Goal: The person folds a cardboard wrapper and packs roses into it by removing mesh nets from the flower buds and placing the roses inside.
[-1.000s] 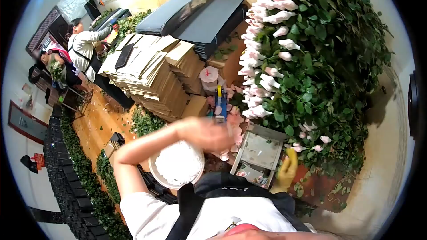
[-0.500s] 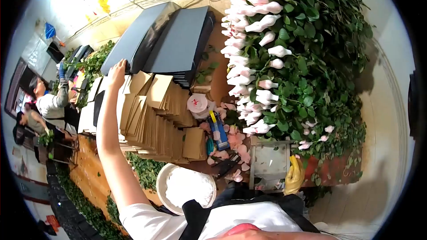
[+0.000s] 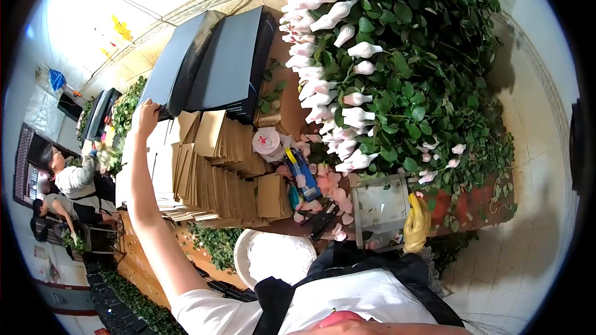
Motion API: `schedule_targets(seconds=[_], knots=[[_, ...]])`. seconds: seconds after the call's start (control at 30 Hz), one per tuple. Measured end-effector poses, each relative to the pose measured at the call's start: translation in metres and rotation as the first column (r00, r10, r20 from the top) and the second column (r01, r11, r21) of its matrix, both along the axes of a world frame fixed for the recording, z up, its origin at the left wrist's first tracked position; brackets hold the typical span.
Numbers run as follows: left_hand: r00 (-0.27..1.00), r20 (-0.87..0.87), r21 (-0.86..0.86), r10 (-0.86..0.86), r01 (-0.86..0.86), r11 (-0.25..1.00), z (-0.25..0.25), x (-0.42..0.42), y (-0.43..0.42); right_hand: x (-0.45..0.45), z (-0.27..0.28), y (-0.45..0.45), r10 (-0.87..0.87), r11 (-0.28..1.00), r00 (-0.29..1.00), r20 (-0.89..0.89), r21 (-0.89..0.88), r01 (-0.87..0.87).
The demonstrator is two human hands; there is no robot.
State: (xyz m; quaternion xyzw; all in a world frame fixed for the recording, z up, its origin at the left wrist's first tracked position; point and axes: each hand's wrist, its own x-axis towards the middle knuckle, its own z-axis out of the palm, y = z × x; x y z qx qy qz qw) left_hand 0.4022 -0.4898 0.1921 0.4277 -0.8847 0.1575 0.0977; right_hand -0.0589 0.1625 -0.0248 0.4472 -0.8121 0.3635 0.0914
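Observation:
My bare left hand (image 3: 146, 116) reaches far out to the near corner of a stack of dark grey sheets (image 3: 174, 65). Its fingers are curled over the edge of the stack. Beside that hand stand tight rows of brown cardboard pieces (image 3: 214, 189). My right hand (image 3: 416, 226), in a yellow glove, rests by the right side of a shallow frame with a pale panel (image 3: 380, 208). Its fingers are stretched out, and nothing shows in them. Beyond it lies a big pile of leafy rose stems (image 3: 428, 87), their heads in white-pink net sleeves (image 3: 357, 116).
Loose pink petals (image 3: 335, 192), a blue-and-yellow tool (image 3: 303, 175) and a white roll (image 3: 267, 142) lie between cardboard and roses. A white bucket (image 3: 239, 257) stands by my body. A co-worker (image 3: 74, 177) handles flowers at far left, with another person (image 3: 53, 208) nearby.
The whole view has turned slightly, shifting the roses and sheets leftward. My left hand stays at the corner of the dark sheets. My right hand remains beside the frame.

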Motion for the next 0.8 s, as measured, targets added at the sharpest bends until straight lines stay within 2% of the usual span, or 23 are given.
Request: schedule_targets(seconds=[0.03, 0.1, 0.13, 0.17, 0.23, 0.27, 0.3, 0.33, 0.37, 0.43, 0.5, 0.53, 0.57, 0.63, 0.7, 0.73, 0.77, 0.8], knots=[[0.999, 0.023, -0.032, 0.035, -0.034, 0.999, 0.012, -0.011, 0.020, 0.000, 0.001, 0.000, 0.008, 1.000, 1.000, 0.017, 0.009, -0.008], [0.990, -0.042, -0.219, -0.138, 0.125, 0.968, 0.000, -0.001, 0.011, -0.001, 0.001, 0.001, 0.006, 1.000, 0.999, 0.034, 0.012, -0.007], [0.988, -0.069, -0.262, -0.140, 0.117, 0.958, -0.021, 0.015, -0.017, -0.001, 0.001, 0.001, 0.029, 0.999, 0.999, 0.022, -0.014, -0.029], [0.988, -0.055, -0.012, 0.143, -0.144, 0.989, -0.011, 0.003, -0.004, -0.002, 0.000, 0.003, 0.050, 0.998, 0.999, 0.007, -0.039, -0.050], [0.967, -0.075, -0.053, 0.245, -0.249, 0.967, -0.003, -0.006, 0.008, 0.001, 0.002, 0.006, 0.030, 0.999, 0.999, 0.023, -0.030, -0.030], [0.990, -0.116, -0.224, 0.083, -0.108, 0.969, -0.006, 0.000, 0.002, 0.001, 0.002, 0.005, 0.025, 1.000, 0.998, 0.058, -0.016, -0.024], [0.993, -0.095, -0.348, 0.072, -0.101, 0.932, -0.001, -0.001, 0.006, -0.001, 0.002, 0.003, 0.021, 1.000, 0.996, 0.089, -0.006, -0.021], [0.982, -0.115, -0.247, 0.147, -0.172, 0.954, 0.005, -0.003, 0.010, -0.003, 0.000, 0.003, 0.023, 1.000, 1.000, 0.016, -0.002, -0.023], [0.968, -0.122, -0.139, 0.221, -0.237, 0.961, 0.010, -0.005, 0.014, -0.003, 0.000, 0.002, 0.022, 1.000, 1.000, 0.014, -0.005, -0.022], [0.976, -0.096, 0.294, 0.196, -0.160, 0.942, 0.013, 0.000, 0.016, -0.002, 0.001, 0.003, 0.041, 0.998, 0.998, 0.048, -0.054, -0.039], [0.960, 0.146, 0.119, 0.238, -0.256, 0.959, 0.025, -0.006, 0.024, -0.003, -0.004, 0.006, 0.059, 0.995, 0.998, 0.015, -0.076, -0.057], [0.928, 0.238, -0.202, 0.285, -0.240, 0.950, 0.033, -0.010, 0.024, -0.003, -0.003, 0.005, 0.067, 0.995, 0.997, 0.027, -0.073, -0.065], [0.881, 0.310, -0.497, 0.357, -0.170, 0.851, 0.042, -0.015, 0.024, -0.004, -0.001, 0.005, 0.077, 0.995, 0.996, 0.038, -0.069, -0.075], [0.949, -0.048, -0.528, 0.313, -0.290, 0.798, 0.063, -0.021, 0.035, -0.004, 0.003, 0.007, 0.095, 0.995, 0.995, 0.039, -0.033, -0.094], [0.840, -0.435, -0.313, 0.325, -0.479, 0.820, 0.066, -0.028, 0.039, -0.005, 0.000, 0.007, 0.122, 0.992, 0.990, 0.070, -0.047, -0.119], [0.751, -0.502, -0.174, 0.429, -0.574, 0.801, 0.071, -0.042, 0.059, -0.006, -0.003, 0.007, 0.126, 0.991, 0.990, 0.058, -0.060, -0.122], [0.734, -0.523, -0.172, 0.434, -0.589, 0.789, 0.059, -0.035, 0.045, -0.006, -0.003, 0.008, 0.119, 0.992, 0.991, 0.058, -0.055, -0.116], [0.765, -0.505, -0.151, 0.400, -0.534, 0.832, 0.051, -0.036, 0.047, -0.005, -0.002, 0.009, 0.125, 0.991, 0.990, 0.067, -0.066, -0.121]])
